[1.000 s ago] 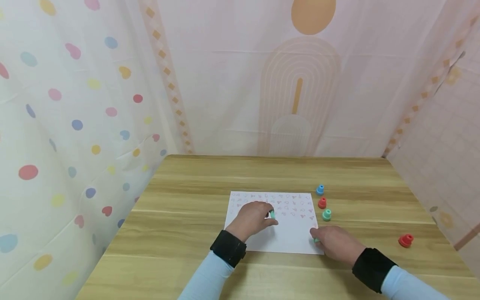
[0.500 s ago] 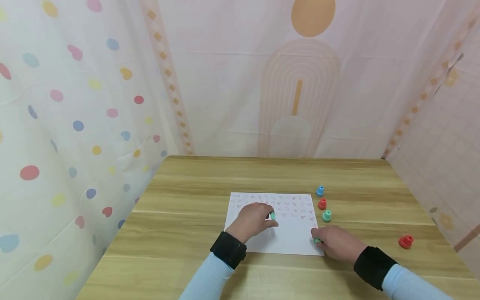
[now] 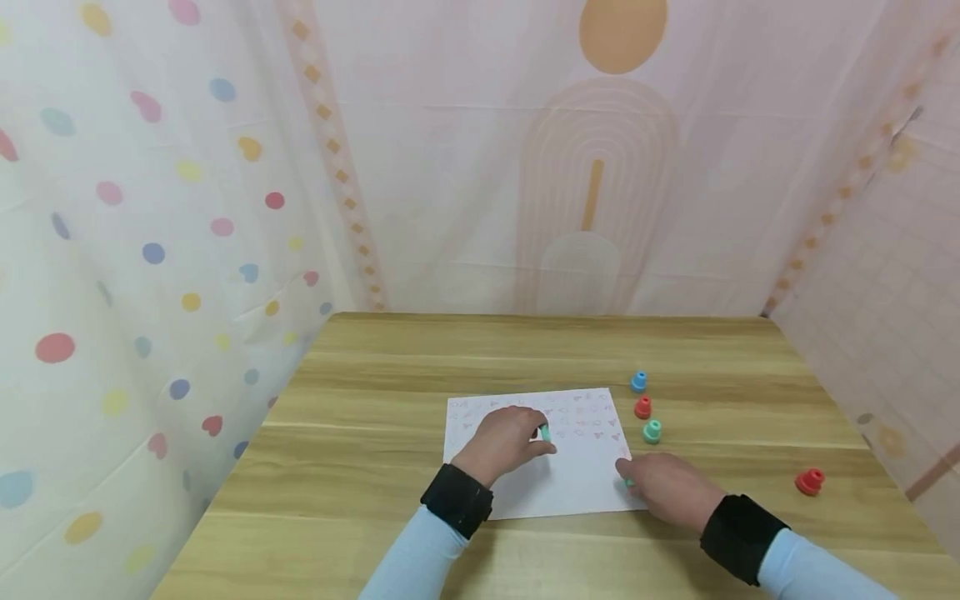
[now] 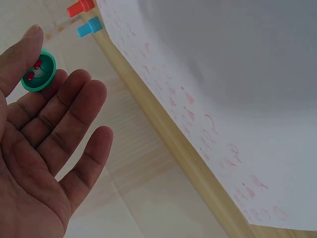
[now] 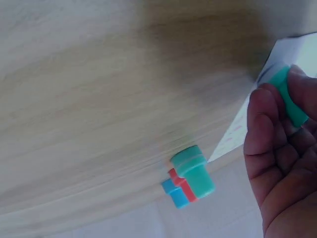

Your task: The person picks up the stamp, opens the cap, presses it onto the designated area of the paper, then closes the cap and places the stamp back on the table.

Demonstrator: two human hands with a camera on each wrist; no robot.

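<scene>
A white sheet of paper (image 3: 566,479) with rows of small red and purple stamp prints lies on the table. Above it, my left hand (image 3: 501,440) pinches a small green stamp cap (image 4: 38,73) between thumb and index finger, a pair of red cherries showing inside its round rim. The other left fingers are loosely extended. At the sheet's right edge, my right hand (image 3: 667,483) grips a green toy stamp (image 5: 292,104) between thumb and curled fingers, its greyish end close over the paper.
Blue (image 3: 638,382), red (image 3: 642,407) and green (image 3: 652,431) stamps stand in a row just right of the paper. Farther right is another red stamp (image 3: 810,482). The wooden table (image 3: 360,433) meets patterned curtains (image 3: 450,208) at its back and sides.
The paper has slid left and turned slightly anticlockwise. My right hand has shifted a little left with it, still gripping the green stamp. The left hand keeps its place.
</scene>
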